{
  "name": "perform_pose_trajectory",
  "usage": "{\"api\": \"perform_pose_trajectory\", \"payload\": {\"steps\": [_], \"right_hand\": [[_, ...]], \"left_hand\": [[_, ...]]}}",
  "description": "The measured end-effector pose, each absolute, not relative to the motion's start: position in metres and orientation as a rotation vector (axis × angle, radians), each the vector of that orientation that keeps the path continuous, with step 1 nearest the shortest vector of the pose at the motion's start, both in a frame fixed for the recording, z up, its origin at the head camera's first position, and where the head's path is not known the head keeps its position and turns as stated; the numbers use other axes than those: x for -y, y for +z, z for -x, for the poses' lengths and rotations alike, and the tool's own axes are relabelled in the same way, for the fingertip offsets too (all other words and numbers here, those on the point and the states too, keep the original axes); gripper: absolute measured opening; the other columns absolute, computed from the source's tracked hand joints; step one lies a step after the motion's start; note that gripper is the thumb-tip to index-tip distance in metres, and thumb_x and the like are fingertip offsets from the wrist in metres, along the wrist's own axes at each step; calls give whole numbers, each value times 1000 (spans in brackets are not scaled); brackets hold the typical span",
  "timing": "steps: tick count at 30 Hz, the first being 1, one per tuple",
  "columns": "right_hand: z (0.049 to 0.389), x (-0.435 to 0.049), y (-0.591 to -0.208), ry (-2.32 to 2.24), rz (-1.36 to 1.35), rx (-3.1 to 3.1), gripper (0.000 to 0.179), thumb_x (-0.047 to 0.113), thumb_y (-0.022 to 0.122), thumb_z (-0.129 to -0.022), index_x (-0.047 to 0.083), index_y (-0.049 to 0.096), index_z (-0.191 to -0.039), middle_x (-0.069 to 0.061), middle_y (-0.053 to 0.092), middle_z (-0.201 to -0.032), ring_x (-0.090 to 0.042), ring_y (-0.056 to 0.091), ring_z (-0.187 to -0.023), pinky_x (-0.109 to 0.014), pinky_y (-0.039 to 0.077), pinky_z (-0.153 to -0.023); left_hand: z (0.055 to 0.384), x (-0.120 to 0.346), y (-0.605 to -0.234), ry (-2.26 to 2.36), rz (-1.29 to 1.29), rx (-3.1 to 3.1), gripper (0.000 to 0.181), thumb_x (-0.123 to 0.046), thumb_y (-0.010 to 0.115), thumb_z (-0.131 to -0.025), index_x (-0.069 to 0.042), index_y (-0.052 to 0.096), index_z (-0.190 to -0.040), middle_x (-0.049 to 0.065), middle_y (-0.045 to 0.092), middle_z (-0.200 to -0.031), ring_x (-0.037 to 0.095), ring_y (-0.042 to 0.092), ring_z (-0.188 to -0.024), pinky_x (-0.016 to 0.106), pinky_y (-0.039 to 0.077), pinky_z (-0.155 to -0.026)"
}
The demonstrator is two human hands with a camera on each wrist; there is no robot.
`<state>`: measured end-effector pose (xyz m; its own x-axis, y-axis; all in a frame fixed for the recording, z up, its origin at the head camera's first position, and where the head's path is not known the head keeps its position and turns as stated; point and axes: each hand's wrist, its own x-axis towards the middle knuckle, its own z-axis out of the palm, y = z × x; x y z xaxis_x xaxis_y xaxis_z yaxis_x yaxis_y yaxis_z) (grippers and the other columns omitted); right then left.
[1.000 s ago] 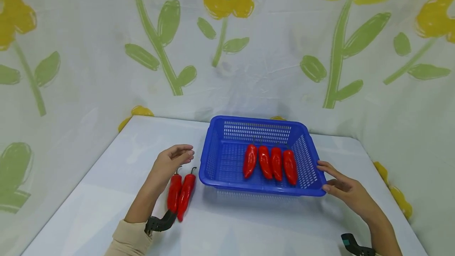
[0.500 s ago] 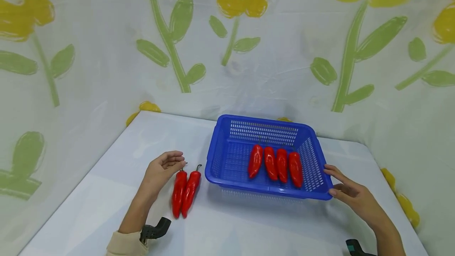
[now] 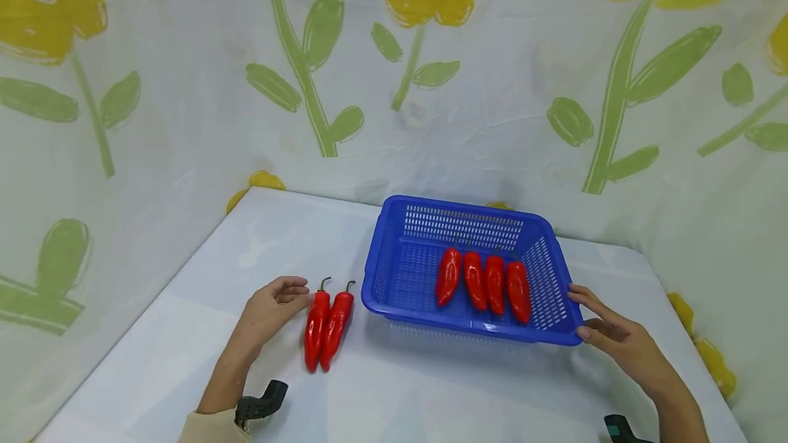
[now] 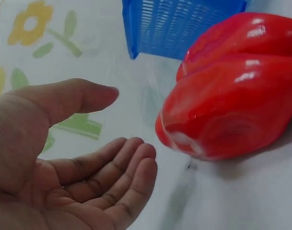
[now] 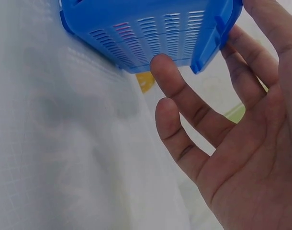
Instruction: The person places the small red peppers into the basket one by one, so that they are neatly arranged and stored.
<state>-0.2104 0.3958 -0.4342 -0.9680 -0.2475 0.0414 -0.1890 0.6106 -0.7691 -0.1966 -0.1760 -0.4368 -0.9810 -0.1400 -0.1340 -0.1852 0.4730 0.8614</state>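
Observation:
In the head view, two red chili peppers (image 3: 335, 330) lie side by side on the white table, stems pointing away. My left hand (image 3: 265, 313) is just left of them, palm inward and fingers loosely bent, holding nothing. The left wrist view shows a gap between those fingertips (image 4: 148, 158) and the peppers' glossy ends (image 4: 227, 105). A blue plastic basket (image 3: 425, 315) stands right of the pair, with several red chili peppers (image 3: 483, 284) lined up in its right half. My right hand (image 3: 622, 347) holds the basket's right rim with thumb and forefinger; its other fingers (image 5: 184, 96) are extended beside the slotted wall.
The white table (image 3: 369, 395) ends at a backdrop cloth (image 3: 492, 87) printed with yellow flowers and green leaves. Black camera mounts (image 3: 261, 403) sit on both wrists.
My left hand has drawn back to the left and nearer the body, uncovering the pepper stems. The head view has shifted slightly. My right hand stays at the basket rim.

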Motion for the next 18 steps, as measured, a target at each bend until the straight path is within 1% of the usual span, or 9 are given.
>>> {"api": "perform_pose_trajectory", "payload": {"steps": [5, 10, 12, 15, 18], "right_hand": [[208, -395, -436, -1327, 377, -2757, 58, 19, 61, -101, 19, 40, -155, 28, 32, -152, 2, 60, -103, -20, 54, -79], [208, -395, -435, -1310, 357, -2766, 58, 22, 61, -101, 19, 39, -155, 24, 32, -155, 1, 60, -103, -20, 54, -79], [208, -394, -435, -1296, 346, -2775, 58, 22, 61, -101, 19, 39, -155, 20, 32, -157, -3, 61, -104, -23, 55, -80], [208, -394, -434, -1270, 326, -2788, 59, 24, 61, -101, 21, 38, -155, 17, 32, -158, -14, 64, -107, -33, 59, -82], [209, -393, -433, -1257, 324, -2795, 60, 26, 62, -101, 23, 38, -156, 13, 31, -160, -24, 64, -110, -42, 59, -84]], "left_hand": [[196, 177, -438, 1450, 280, -2643, 54, -35, 72, -90, -1, 59, -129, 11, 66, -116, 27, 62, -105, 46, 56, -87], [197, 173, -442, 1348, 336, -2625, 60, -40, 78, -85, 0, 60, -126, 9, 68, -111, 26, 64, -101, 46, 57, -83], [196, 172, -443, 1313, 355, -2628, 60, -39, 80, -83, 0, 61, -124, 8, 68, -109, 26, 63, -101, 45, 58, -81], [194, 171, -443, 1272, 363, -2629, 57, -37, 81, -82, 1, 62, -120, 8, 69, -105, 26, 63, -98, 44, 58, -80], [192, 169, -441, 1228, 372, -2642, 57, -37, 82, -80, 2, 63, -118, 7, 68, -101, 24, 63, -94, 43, 59, -77]]}}
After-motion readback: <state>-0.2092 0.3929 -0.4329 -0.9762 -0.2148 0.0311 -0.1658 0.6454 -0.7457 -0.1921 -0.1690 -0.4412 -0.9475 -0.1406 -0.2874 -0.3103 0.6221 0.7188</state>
